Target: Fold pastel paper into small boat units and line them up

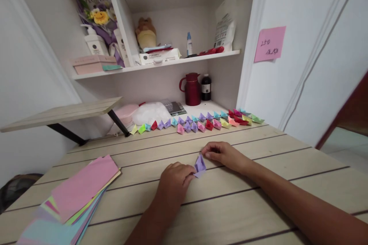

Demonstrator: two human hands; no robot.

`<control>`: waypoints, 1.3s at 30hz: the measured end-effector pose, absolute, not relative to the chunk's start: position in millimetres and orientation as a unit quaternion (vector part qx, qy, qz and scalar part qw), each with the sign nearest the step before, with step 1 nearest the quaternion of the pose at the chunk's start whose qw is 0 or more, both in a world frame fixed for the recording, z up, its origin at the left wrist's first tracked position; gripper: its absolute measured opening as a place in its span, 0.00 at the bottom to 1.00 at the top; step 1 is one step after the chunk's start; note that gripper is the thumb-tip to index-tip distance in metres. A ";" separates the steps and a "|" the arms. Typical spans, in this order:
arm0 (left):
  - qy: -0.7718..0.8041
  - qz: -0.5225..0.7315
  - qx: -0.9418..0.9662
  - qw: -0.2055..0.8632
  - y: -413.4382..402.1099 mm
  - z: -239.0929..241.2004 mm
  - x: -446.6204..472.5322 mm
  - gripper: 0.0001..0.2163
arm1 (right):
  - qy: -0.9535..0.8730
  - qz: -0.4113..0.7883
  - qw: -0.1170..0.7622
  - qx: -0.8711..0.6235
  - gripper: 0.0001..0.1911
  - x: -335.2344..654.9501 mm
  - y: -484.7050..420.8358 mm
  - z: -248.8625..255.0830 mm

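A small purple folded paper piece [199, 165] lies on the wooden table [235, 199], near its middle. My left hand [174, 181] is curled, its fingertips pinching the lower left corner of the piece. My right hand [225, 155] comes in from the right, fingers pressed together on the piece's upper edge. Both hands hold the paper against the tabletop.
A stack of coloured paper sheets [77, 195] lies at the front left. A row of several folded paper boats [201, 122] lines the table's far edge. Behind stand a red jug [192, 89], a dark bottle [206, 87] and shelves. A raised wooden board [63, 114] juts out at left.
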State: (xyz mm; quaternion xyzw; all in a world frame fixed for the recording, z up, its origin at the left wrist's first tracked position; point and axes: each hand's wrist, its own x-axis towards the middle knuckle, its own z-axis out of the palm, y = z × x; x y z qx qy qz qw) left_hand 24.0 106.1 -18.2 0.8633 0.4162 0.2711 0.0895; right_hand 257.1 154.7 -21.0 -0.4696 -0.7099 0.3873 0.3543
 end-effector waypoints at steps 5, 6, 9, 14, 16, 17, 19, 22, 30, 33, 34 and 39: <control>0.392 0.279 0.876 0.041 110.6 -23.0 25.1 0.04 | -0.697 0.372 0.387 -0.477 0.11 251.0 159.6 -23.9; 0.393 0.280 0.875 0.033 110.9 -23.2 25.2 0.04 | -0.694 0.371 0.391 -0.477 0.12 250.3 160.1 -24.3; 0.410 0.281 0.867 0.015 110.5 -22.1 24.5 0.05 | -0.686 0.372 0.401 -0.480 0.13 249.0 160.9 -25.6; 0.472 0.254 0.844 -0.005 109.9 -15.2 19.0 0.08 | -0.678 0.368 0.401 -0.493 0.14 247.6 164.5 -28.5; 0.518 0.235 0.823 -0.012 113.2 -12.1 14.5 0.08 | -0.678 0.357 0.395 -0.506 0.13 246.7 167.1 -30.4; 0.540 0.228 0.810 -0.015 116.3 -10.8 11.8 0.08 | -0.678 0.348 0.392 -0.515 0.12 246.2 168.3 -31.3; 0.575 0.220 0.787 -0.020 125.4 -8.7 5.5 0.08 | -0.680 0.328 0.384 -0.532 0.11 245.1 170.2 -32.6; 0.596 0.224 0.770 -0.029 144.8 -6.3 -4.0 0.08 | -0.689 0.301 0.370 -0.545 0.10 243.9 170.5 -32.0; 0.600 0.238 0.762 -0.046 196.0 -3.3 -13.8 0.09 | -0.701 0.292 0.349 -0.548 0.14 245.9 168.1 -31.9; 0.597 0.233 0.766 -0.053 207.7 -3.8 -13.1 0.09 | -0.702 0.303 0.348 -0.543 0.14 247.0 169.7 -34.7; 0.596 0.232 0.767 -0.055 210.8 -4.1 -12.5 0.09 | -0.703 0.304 0.347 -0.542 0.14 247.1 170.1 -35.0; 0.582 0.226 0.779 -0.062 224.2 -5.6 -8.2 0.09 | -0.710 0.296 0.338 -0.543 0.14 247.0 168.9 -32.5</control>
